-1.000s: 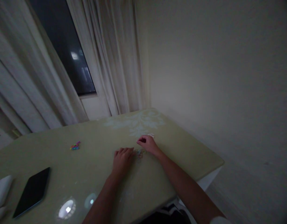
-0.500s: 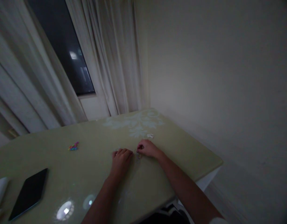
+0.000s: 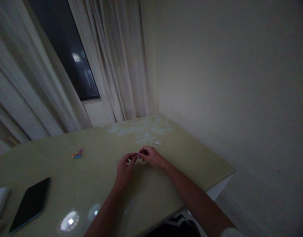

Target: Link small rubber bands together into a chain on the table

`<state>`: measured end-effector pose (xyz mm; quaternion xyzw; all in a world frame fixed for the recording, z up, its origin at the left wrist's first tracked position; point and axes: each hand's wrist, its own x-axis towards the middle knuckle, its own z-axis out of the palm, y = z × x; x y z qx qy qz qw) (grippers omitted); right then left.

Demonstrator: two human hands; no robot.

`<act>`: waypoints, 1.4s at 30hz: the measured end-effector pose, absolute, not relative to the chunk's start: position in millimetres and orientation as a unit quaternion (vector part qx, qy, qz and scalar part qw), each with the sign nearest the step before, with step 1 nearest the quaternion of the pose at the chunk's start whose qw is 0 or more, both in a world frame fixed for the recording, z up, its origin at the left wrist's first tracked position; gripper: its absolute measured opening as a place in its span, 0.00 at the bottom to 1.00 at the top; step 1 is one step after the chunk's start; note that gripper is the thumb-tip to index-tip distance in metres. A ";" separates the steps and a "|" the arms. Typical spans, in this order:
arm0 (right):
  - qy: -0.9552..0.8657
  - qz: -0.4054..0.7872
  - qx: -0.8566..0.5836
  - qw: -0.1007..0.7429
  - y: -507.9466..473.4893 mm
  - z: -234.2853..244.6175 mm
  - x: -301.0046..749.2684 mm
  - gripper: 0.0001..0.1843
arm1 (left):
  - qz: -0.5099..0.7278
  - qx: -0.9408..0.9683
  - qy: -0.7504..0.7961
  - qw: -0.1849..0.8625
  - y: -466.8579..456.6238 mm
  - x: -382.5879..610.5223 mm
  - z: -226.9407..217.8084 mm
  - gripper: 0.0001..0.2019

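Note:
My left hand (image 3: 125, 168) and my right hand (image 3: 152, 157) meet just above the table, fingertips pinched together. Between them shows a tiny light-and-dark piece (image 3: 139, 156), too small and dim to name, with both hands' fingers closed on it. Just beyond my right hand, some small white pieces (image 3: 158, 143) lie on the table. A little heap of small multicoloured pieces (image 3: 77, 154) lies off to the left of my left hand.
The pale glossy table (image 3: 99, 174) has a white leaf pattern at its far side. A dark tablet-like slab (image 3: 30, 204) and a white object (image 3: 0, 201) lie at the left. A wall (image 3: 227, 82) borders the right; curtains (image 3: 124, 65) hang behind.
My left hand has gone from lying low over the table to a raised pinch. My right hand has shifted slightly left, and the fingertips now meet at the tiny piece.

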<state>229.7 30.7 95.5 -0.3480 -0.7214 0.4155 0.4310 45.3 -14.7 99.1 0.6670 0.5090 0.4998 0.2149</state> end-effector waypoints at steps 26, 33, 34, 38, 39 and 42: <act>-0.577 0.545 -0.273 0.543 23.9 113.4 221.8 0.21 | 0.612 0.535 0.440 0.383 -17.9 49.1 109.3 0.16; -0.573 0.536 -0.267 0.559 24.9 110.4 220.3 0.21 | 0.613 0.534 0.443 0.377 -18.2 48.8 109.4 0.16; -0.575 0.532 -0.270 0.560 25.2 110.0 220.4 0.21 | 0.613 0.535 0.442 0.377 -18.2 49.2 109.4 0.16; -0.578 0.517 -0.294 0.559 26.4 108.3 220.5 0.21 | 0.615 0.532 0.447 0.372 -17.8 50.1 108.7 0.16; -0.577 0.513 -0.299 0.561 26.7 107.9 220.5 0.21 | 0.617 0.531 0.448 0.369 -17.5 49.9 108.3 0.16; -0.567 0.511 -0.300 0.572 27.3 106.9 220.4 0.22 | 0.620 0.530 0.450 0.363 -16.4 48.9 106.9 0.15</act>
